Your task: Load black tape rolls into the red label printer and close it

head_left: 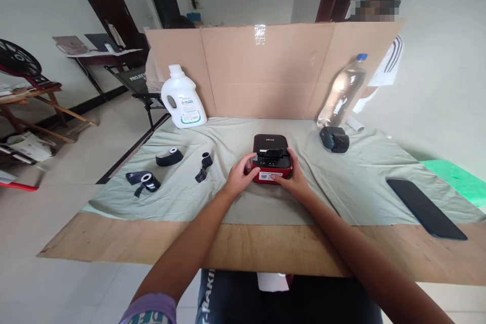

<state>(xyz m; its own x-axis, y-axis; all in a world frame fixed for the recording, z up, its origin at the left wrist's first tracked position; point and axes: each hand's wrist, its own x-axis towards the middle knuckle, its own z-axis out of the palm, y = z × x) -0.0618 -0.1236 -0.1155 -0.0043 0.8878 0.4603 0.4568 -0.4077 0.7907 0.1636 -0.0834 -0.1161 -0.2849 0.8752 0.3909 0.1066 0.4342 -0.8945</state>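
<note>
Red-and-black machine rests on cloth over bench, directly between left hand and right hand. Both hands grip it from opposite sides, thumbs at near face; neither nearer. Long axis unclear from this angle.

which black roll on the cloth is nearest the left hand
The rightmost black cylindrical roll, closest to the left hand; the other two lie farther left.

Fairly bright in here, light soft, src. unclear. Hands evenly lit; faint shadow by R forearm. Glare on clear bottle & tape. Wide-angle stretch at L/R edges, esp. counter ends; person's head, top R, pixelated.
</note>
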